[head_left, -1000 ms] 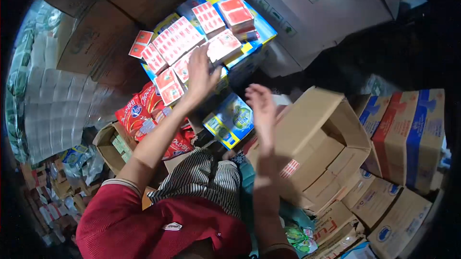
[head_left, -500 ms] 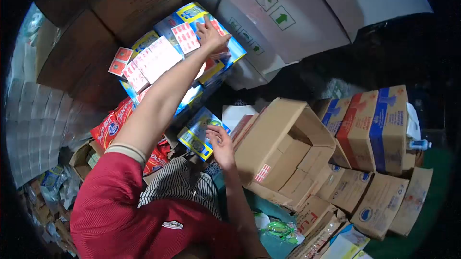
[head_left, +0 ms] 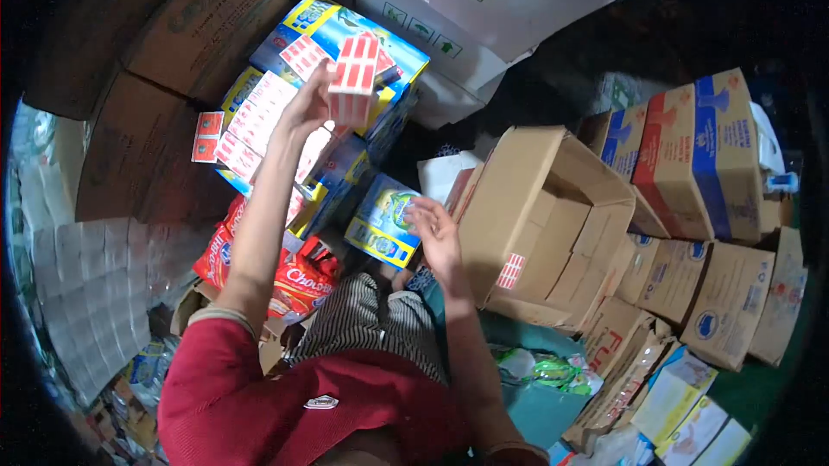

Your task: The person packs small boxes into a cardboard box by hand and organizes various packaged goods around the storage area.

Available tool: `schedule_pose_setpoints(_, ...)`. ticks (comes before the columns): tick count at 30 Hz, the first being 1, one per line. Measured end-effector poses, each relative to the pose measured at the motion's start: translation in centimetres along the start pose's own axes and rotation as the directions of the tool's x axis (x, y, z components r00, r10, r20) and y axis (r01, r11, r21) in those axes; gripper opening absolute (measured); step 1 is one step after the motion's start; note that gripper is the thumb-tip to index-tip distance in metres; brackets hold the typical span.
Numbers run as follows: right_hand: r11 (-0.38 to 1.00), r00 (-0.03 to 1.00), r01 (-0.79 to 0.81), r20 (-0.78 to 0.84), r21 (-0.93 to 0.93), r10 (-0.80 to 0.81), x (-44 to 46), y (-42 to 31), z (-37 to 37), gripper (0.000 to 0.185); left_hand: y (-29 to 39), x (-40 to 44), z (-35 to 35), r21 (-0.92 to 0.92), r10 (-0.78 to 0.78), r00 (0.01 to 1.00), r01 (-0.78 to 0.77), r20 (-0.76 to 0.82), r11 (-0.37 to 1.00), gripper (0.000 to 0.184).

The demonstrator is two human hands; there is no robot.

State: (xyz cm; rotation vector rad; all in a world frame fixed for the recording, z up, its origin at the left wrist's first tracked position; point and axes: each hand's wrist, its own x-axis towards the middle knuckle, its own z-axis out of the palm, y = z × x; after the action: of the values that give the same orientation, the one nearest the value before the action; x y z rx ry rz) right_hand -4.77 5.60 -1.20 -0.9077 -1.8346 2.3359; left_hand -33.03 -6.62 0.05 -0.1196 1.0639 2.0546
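My left hand is closed on the side of a red-and-white block of small boxes, raised above the stack. Beneath it, more white-and-red packs lie on blue-and-yellow cartons. A small red packet lies at the stack's left edge. My right hand is open, its fingers loosely curved with nothing held. It is beside a smaller blue-and-yellow box; whether the fingertips touch it I cannot tell.
An open cardboard box stands right of my right hand. Taped cartons stand beyond it. Red Choco bags lie below the stack. Brown cartons rise at the left, large white cartons behind.
My left hand has taken hold of the red-and-white block and lifted it off the cartons. My right hand stays open beside the smaller box. The view has shifted.
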Motion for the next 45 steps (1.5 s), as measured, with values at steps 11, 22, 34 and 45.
schedule_pose_setpoints(11, 0.974, 0.978, 0.196, -0.089, 0.116, -0.187, 0.5, -3.7, 3.1, 0.069, -9.1, -11.7, 7.4, 0.854, 0.237, 0.906, -0.414, 0.352, 0.315, 0.114)
schedule_pose_setpoints(22, 0.976, 0.976, 0.216, 0.0, 0.001, -0.216, -4.9, -1.9, -6.5, 0.072, -13.4, -11.7, 10.2, 0.537, -0.367, 0.913, 0.223, 0.178, 0.814, 0.068)
schedule_pose_setpoints(34, 0.863, 0.98, 0.018, -0.18, 0.505, 0.085, -10.8, 0.9, -19.7, 0.049, -26.1, -9.3, 19.7, 0.569, -0.495, 0.858, 0.341, 0.137, 0.748, 0.06)
schedule_pose_setpoints(45, 0.837, 0.748, 0.227, -0.639, 0.497, 0.177, -3.0, 17.1, -38.8, 0.038, -38.1, -5.7, 21.8, 0.769, -0.016, 0.788, -0.604, 0.615, -0.21, 0.07)
